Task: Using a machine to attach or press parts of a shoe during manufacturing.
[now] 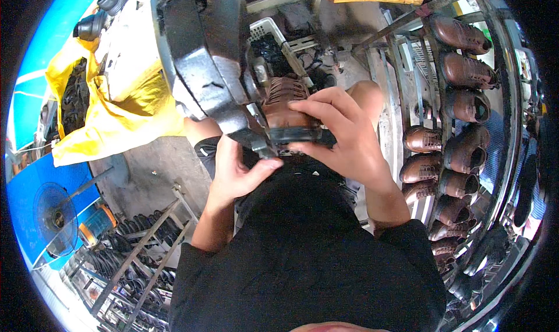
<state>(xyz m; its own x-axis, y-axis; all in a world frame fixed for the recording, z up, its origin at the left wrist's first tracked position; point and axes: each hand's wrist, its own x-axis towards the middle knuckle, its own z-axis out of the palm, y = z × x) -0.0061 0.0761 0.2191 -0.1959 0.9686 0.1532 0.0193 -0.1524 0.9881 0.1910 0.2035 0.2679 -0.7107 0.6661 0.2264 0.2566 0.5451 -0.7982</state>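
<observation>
A brown lace-up shoe point(288, 118) with a dark sole sits beside a heavy black metal machine head point(212, 79), its toe toward me. My right hand point(346, 137) grips the shoe's toe end, fingers on the brown upper and thumb by the sole edge. My left hand point(239, 172) is just below the machine's lower tip, thumb stretched toward the shoe. The other left fingers are hidden behind the machine, so whether they touch the shoe does not show. Part of the shoe is also covered by the machine.
On my right stands a metal rack point(439, 82) holding several brown shoes point(460, 70). A grey plastic crate point(265, 29) lies beyond the machine. To the left are a yellow cloth or bag point(128, 122), a fan point(57, 218) and a lower rack with dark shoe parts point(140, 230).
</observation>
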